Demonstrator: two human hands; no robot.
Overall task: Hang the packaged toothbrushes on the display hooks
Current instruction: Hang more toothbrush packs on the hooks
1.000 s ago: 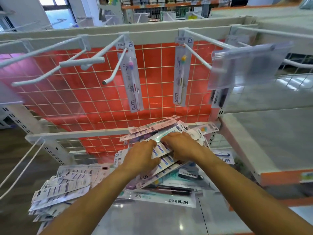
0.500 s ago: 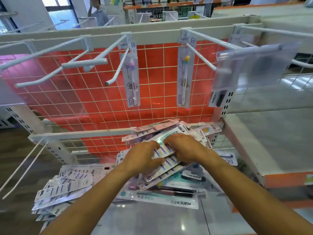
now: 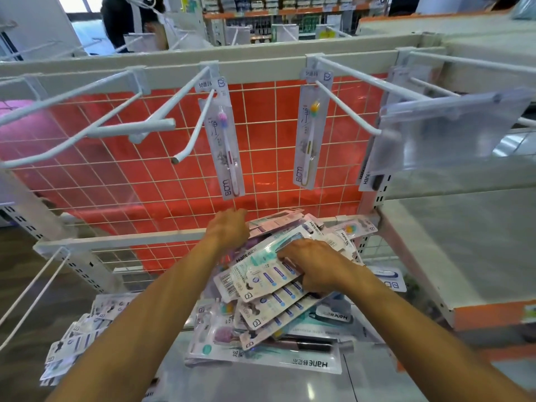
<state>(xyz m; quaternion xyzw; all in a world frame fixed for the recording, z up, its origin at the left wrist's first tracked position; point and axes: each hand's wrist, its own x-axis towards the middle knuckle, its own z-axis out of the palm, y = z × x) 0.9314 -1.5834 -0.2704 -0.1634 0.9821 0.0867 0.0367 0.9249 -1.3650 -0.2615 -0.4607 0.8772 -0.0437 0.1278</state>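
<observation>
A pile of packaged toothbrushes (image 3: 272,303) lies on the low shelf in front of me. My right hand (image 3: 311,264) rests on the top packs, its thumb tucked under their edge. At the pile's far left edge my left hand (image 3: 229,229) reaches over with fingers curled down; what they hold is hidden. Two packs hang on white hooks above: a pink-bristled one (image 3: 224,140) and a yellow-bristled one (image 3: 310,132). The hook (image 3: 191,137) beside the pink pack sticks out towards me.
More white hooks (image 3: 87,123) jut out at left. A clear label holder (image 3: 452,129) hangs from the right hook. A second heap of packs (image 3: 78,340) lies low left. A grey shelf (image 3: 470,242) stands at right. A person (image 3: 124,21) stands behind the rack.
My left hand has moved off the top of the pile, up and back to its far left edge. My right hand stays on the packs. The view has tilted slightly.
</observation>
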